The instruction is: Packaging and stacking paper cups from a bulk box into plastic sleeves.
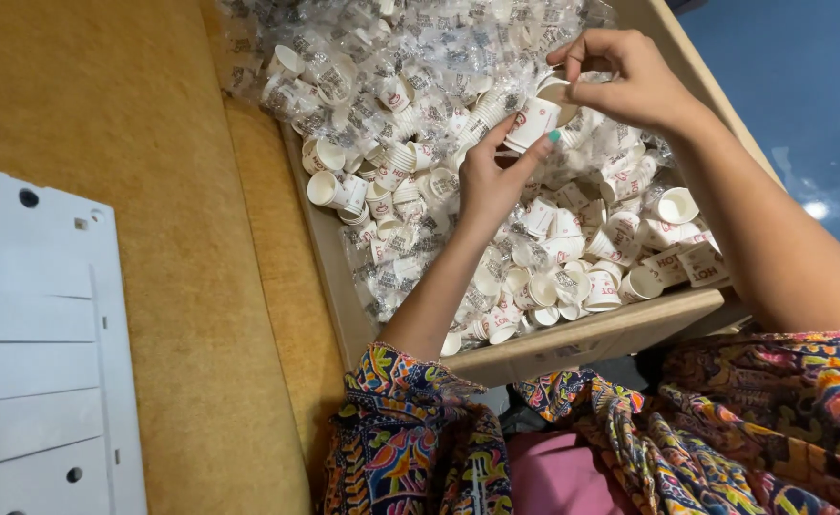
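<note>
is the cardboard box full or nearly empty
Full: the box is heaped with small paper cups, many in clear wrap.

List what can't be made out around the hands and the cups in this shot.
- Head view: how many cups the stack holds; both hands cover its ends, left hand, right hand.
- Box depth: cups bury it.
- Top of the plastic-wrapped cups: cut by the frame edge.
</note>
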